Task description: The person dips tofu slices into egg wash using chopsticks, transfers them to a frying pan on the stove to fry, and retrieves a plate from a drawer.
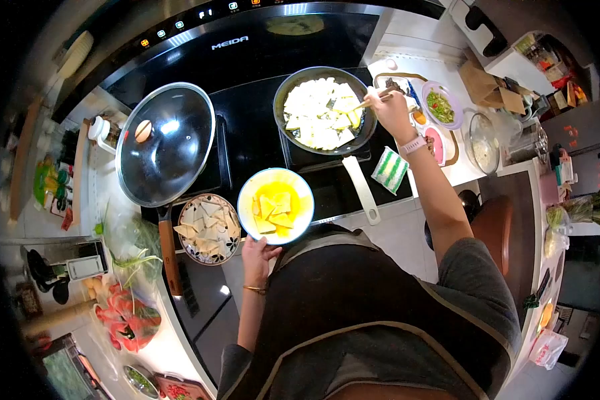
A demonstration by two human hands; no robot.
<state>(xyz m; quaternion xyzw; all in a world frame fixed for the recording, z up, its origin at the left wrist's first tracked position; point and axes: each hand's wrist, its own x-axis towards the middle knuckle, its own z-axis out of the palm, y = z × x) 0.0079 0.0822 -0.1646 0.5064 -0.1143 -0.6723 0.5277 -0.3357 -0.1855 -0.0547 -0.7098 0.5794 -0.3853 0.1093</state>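
Note:
My left hand (258,252) grips a white bowl (304,193) by its near rim. Inside lie several pale, flat tofu-like pieces (273,208) in beaten egg. My right hand (387,109) is closed round chopsticks (362,105), whose tips reach into a frying pan (279,100) on the hob. Pale, flat pieces (321,113) cover most of the pan's base, and a light-coloured handle (360,190) points toward me. Left of the bowl, a flowered plate (235,250) carries more pale pieces.
A lidded wok (170,150) fills the left burner, its wooden handle (171,267) toward me. Right of the pan are a green-striped packet (390,171), a purple-rimmed bowl (457,110) of chopped greens and a glass bowl (481,143). Bagged vegetables (126,317) lie on the left counter.

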